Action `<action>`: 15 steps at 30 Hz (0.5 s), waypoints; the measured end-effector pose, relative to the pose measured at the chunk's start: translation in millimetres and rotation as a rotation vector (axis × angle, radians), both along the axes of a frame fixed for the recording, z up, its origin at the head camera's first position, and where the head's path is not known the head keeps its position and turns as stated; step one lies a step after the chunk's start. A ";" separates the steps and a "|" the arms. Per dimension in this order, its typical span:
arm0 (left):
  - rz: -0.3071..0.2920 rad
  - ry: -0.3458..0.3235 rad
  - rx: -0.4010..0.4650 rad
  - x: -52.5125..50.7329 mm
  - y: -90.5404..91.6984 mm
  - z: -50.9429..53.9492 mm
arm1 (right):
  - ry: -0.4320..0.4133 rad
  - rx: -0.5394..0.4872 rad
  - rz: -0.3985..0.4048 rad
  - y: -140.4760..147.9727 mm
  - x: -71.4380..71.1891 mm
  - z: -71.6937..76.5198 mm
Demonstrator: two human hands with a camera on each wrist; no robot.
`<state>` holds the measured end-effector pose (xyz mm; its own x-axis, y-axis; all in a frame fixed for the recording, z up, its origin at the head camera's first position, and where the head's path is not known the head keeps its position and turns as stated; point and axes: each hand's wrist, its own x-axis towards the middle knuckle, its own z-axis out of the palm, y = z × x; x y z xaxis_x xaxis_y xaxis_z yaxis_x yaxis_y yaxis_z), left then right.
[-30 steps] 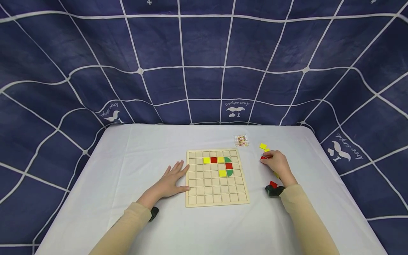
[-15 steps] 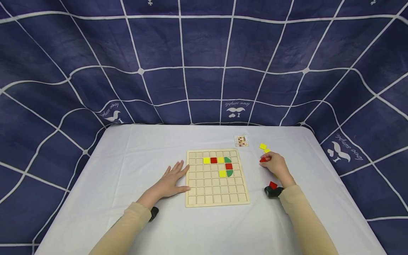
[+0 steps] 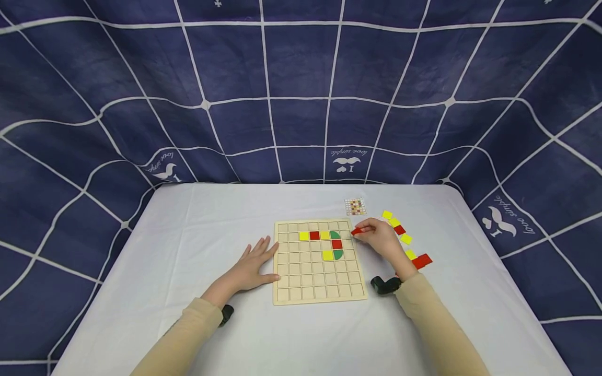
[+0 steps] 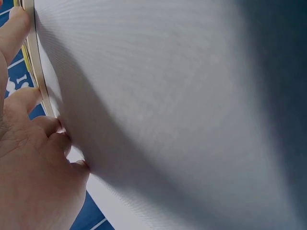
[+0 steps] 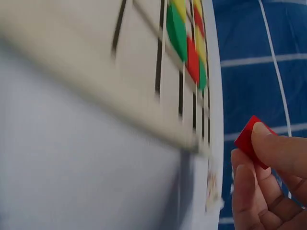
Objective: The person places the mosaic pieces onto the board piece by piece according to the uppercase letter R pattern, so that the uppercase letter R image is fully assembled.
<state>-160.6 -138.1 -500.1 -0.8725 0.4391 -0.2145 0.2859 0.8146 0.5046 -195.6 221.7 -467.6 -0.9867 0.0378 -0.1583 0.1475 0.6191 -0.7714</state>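
My right hand pinches a red square tile between thumb and fingers, just off the right edge of the wooden grid board. The left hand lies with fingers spread, its thumb and a fingertip touching the board's left edge. In the board's upper right cells sit yellow and red squares and two green rounded tiles; among them are a yellow tile, a red tile and a green tile. In the left wrist view, fingers touch the board's edge.
Right of the board lie several loose yellow tiles and red tiles, some partly behind the right forearm. A small printed pattern card lies beyond the board. White cloth covers the table, with a blue gridded curtain around it.
From the loose tiles, my right hand has moved left to the board's edge, carrying the red square tile. More loose tiles are uncovered. The left hand has stayed in place.
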 end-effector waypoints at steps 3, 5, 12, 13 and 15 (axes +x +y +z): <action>0.002 -0.004 -0.010 -0.3 0.1 0.2 | 0.000 -0.050 0.057 -23.0 2.8 -0.2; 0.001 -0.005 -0.009 -0.2 0.0 0.2 | -0.002 -0.071 0.087 -37.0 4.9 -1.7; 0.002 -0.002 -0.001 0.3 0.0 1.0 | 0.036 -0.075 0.196 -68.9 11.2 -9.5; 0.003 -0.001 0.000 0.2 0.0 1.1 | 0.043 -0.070 0.208 -71.7 11.9 -10.7; 0.001 -0.002 0.000 -0.1 0.2 1.1 | 0.055 -0.058 0.230 -76.2 13.1 -12.5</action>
<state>-160.6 -137.9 -499.1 -0.8725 0.4383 -0.2158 0.2844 0.8149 0.5050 -182.6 145.5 -480.1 -0.9754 -0.1969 -0.0996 -0.0357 0.5862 -0.8094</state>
